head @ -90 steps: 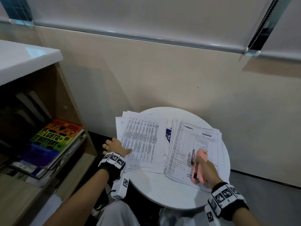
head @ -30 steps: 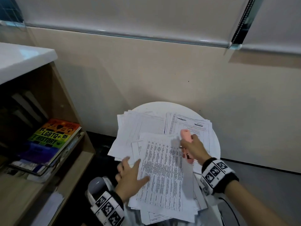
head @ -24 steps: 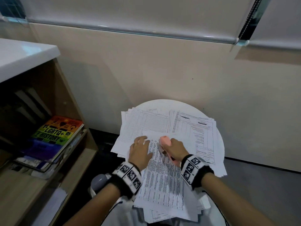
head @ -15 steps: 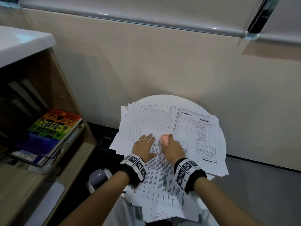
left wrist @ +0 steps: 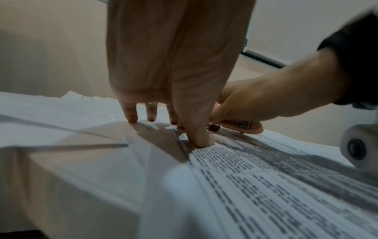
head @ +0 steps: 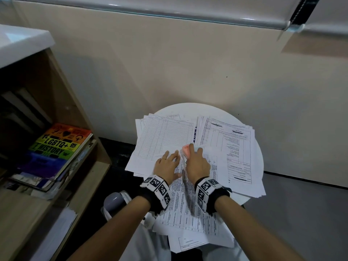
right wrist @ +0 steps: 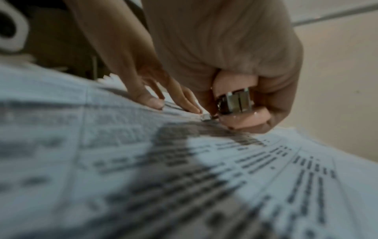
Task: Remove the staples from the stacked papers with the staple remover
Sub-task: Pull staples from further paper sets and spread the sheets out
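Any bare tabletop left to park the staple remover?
Only thin strips: the far rim of the round table beyond the papers, and the right rim beside the right stack. The middle is crowded: both hands work the front sheet.

Head cam looks steeply down at round table (head: 188, 110) from 6 o'clock; both wrist cams skim close over papers (left wrist: 266, 177), facing 12, sharing the staple remover (right wrist: 241, 110).
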